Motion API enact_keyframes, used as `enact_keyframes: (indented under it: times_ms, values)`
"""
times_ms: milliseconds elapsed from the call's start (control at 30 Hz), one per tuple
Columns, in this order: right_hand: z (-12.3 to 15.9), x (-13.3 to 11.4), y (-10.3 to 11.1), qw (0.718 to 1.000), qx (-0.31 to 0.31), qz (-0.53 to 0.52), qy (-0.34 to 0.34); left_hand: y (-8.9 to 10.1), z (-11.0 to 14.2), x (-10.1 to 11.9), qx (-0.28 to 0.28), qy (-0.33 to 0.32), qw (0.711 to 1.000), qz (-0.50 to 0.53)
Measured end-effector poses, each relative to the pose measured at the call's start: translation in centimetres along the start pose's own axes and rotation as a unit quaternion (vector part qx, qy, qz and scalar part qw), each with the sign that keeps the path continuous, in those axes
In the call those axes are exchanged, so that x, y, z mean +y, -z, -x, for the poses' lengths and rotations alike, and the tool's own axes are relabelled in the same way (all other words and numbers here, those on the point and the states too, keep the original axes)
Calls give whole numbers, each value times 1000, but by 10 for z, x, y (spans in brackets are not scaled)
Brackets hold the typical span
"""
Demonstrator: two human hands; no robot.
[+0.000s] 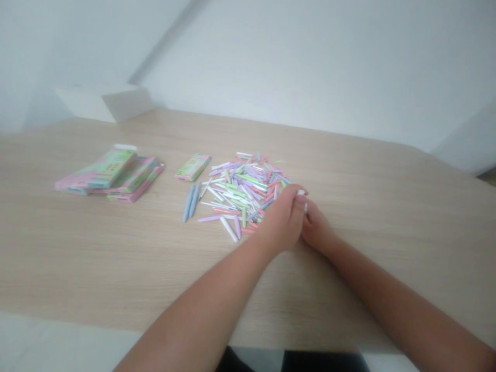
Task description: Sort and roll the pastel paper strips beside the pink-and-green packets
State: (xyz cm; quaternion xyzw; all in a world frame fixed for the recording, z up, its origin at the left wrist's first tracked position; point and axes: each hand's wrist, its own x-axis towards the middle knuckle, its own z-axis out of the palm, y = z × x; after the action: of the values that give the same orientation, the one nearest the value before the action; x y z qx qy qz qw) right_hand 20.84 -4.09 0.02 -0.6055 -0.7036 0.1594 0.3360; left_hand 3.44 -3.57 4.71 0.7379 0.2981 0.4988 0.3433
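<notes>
The left hand (281, 222) and right hand (318, 230) meet at the right edge of a pile of pastel sticks (242, 191) on the wooden desk (387, 217). The fingers (290, 204) of both hands are curled and close together; small white stick ends (301, 192) show at the fingertips, but any grip cannot be confirmed. Two blue sticks (191, 201) lie left of the pile, beside a single box (192, 167); stacked boxes (110, 173) lie farther left.
</notes>
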Motion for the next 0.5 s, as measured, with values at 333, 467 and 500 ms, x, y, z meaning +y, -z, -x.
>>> enact_keyframes:
  times_ms: [333,467,500]
  values:
    - [15,-35,4,982,-151,94,63,33,-17,-15,-11,120,993,-14]
    - [13,-37,11,969,-204,115,76,58,-21,-12,-152,115,972,-138]
    - [13,-37,12,966,-211,128,76,64,-21,-13,-187,108,960,-178]
